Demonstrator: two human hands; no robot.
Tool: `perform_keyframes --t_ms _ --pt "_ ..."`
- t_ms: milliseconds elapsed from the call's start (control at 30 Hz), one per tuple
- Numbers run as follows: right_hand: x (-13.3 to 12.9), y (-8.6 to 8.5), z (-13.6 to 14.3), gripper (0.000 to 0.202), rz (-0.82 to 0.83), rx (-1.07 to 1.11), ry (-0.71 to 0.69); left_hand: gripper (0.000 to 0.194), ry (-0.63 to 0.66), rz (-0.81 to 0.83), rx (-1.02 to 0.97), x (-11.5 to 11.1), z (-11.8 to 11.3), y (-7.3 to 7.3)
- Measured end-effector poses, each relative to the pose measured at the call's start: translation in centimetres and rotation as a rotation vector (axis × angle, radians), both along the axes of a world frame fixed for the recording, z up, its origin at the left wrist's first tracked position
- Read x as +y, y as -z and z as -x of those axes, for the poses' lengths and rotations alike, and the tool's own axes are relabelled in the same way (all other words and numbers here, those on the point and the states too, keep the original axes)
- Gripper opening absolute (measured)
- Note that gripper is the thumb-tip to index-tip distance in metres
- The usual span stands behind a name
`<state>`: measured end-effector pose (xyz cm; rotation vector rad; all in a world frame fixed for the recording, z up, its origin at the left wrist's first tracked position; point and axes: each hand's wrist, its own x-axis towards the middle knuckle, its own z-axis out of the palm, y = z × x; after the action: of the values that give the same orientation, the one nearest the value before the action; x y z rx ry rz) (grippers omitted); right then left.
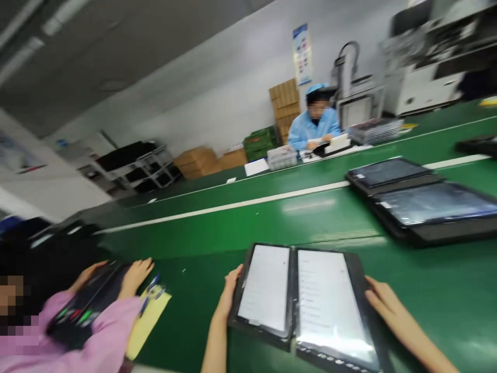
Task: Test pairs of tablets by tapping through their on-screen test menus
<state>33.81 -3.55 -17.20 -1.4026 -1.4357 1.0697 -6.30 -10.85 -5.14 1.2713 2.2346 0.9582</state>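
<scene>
A black tray [354, 267] with two tablets in it is held between my hands, low over the green table. The left tablet [264, 287] and the right tablet [330, 303] both show lit, mostly white screens with rows of small text too blurred to read. My left hand [230, 295] grips the tray's left edge, its fingers partly hidden behind it. At the right edge, my right hand [382, 300] is closed on the side of the tray.
Another black tray [423, 233] with two dark-screened tablets lies at the right. A co-worker in pink sleeves [112, 331] holds a dark tray at the left, beside a yellow sheet [151, 321]. Across the green table [209, 233] sits a person in blue [297, 127].
</scene>
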Motion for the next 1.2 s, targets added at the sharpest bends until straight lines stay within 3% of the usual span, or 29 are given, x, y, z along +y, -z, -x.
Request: perform_keyframes --t_ms 133,200,267,400,500,567,700,800,867,1033,1200 --pt "4.0 1.1 -3.0 0.069 -0.046 -0.098 -0.043 0.064 -0.071 0.026 -0.168 -3.9 -0.7 4.3" --pt "4.6 0.9 -4.2 0.068 -0.027 -0.153 -0.088 0.063 -0.073 0.015 -0.226 -4.8 -1.2 6.4" --pt "3.8 0.0 -4.1 0.068 -0.065 -0.267 -0.136 0.064 -0.069 0.038 -0.278 -5.3 -1.4 7.5" --pt "-0.3 -3.1 0.0 0.066 -0.466 -0.633 -0.196 0.073 -0.044 0.184 -0.220 -4.9 -1.4 6.8" --pt "-3.0 -5.1 3.4 0.046 -0.810 -0.703 -0.436 0.081 -0.014 0.275 -0.003 -4.5 -2.3 5.5" --pt "-3.4 -6.0 4.0 0.038 -0.935 -0.696 -0.534 0.091 0.023 0.313 0.108 -4.8 -3.1 5.0" --pt "-2.3 -7.1 0.7 0.021 -0.908 -0.681 -0.459 0.097 0.104 0.259 0.130 -6.4 -4.0 5.0" --pt "-1.5 -7.6 -2.5 0.036 -0.814 -0.617 -0.297 0.073 0.081 0.067 0.069 -7.1 -4.0 5.8" --pt "-1.4 -7.9 -3.3 0.039 -0.776 -0.596 -0.274 0.061 0.040 -0.046 0.010 -7.1 -3.9 6.3" --pt "-2.4 -7.9 -1.0 0.036 -0.828 -0.702 -0.450 0.056 -0.036 -0.112 -0.071 -6.4 -3.6 7.4" --pt "-3.4 -7.4 1.3 0.029 -0.841 -0.741 -0.512 0.058 -0.066 -0.088 -0.066 -6.2 -3.6 7.8"
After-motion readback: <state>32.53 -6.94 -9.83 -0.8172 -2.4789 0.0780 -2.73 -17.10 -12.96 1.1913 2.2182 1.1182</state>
